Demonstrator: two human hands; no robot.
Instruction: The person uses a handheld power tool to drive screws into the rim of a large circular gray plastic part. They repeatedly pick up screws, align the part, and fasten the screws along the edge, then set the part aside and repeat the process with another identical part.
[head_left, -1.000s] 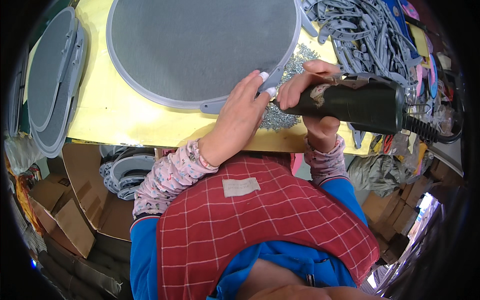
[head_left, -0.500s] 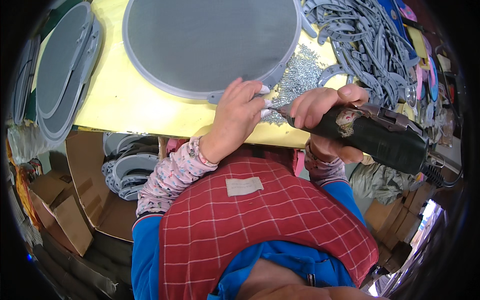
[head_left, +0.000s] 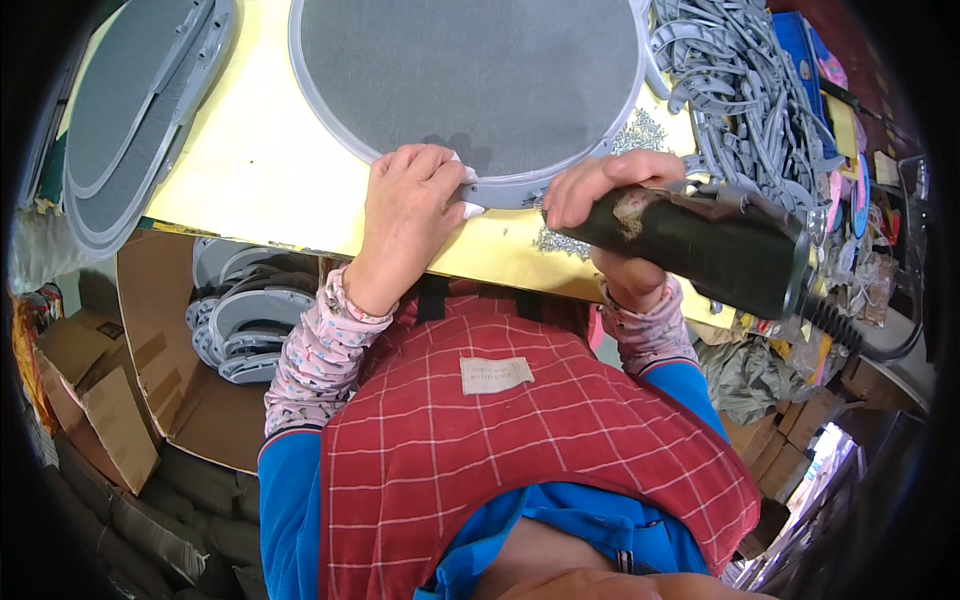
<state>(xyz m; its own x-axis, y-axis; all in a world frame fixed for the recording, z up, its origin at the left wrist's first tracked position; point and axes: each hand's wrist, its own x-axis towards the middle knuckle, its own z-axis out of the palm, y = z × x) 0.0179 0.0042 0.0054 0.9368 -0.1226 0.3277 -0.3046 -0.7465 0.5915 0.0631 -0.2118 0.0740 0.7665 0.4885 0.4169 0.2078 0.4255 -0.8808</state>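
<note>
A large round grey mesh panel (head_left: pixel 470 80) with a pale plastic rim lies on the yellow tabletop. Along its near edge sits a curved grey plastic piece (head_left: pixel 505 192). My left hand (head_left: pixel 408 205), with white wrapping on some fingertips, curls round the near rim at the left end of that piece. A black corded electric screwdriver (head_left: pixel 690 250) lies in my right hand (head_left: pixel 610 195), its front pointing left at the curved piece. My right fingers hide the exact contact of its tip. Small silver screws (head_left: pixel 565 242) are scattered below and beyond my right hand.
Curved grey plastic parts (head_left: pixel 750 110) are heaped at the far right. More mesh panels (head_left: pixel 130 120) are stacked at the table's left edge. Below it, an open cardboard box (head_left: pixel 160 350) holds grey rounded pieces (head_left: pixel 255 325). The screwdriver's coiled cord (head_left: pixel 835 322) runs off to the right.
My left hand has moved left along the rim, away from the screwdriver. The screwdriver has shifted left to the curved piece. The panel appears further right in view.
</note>
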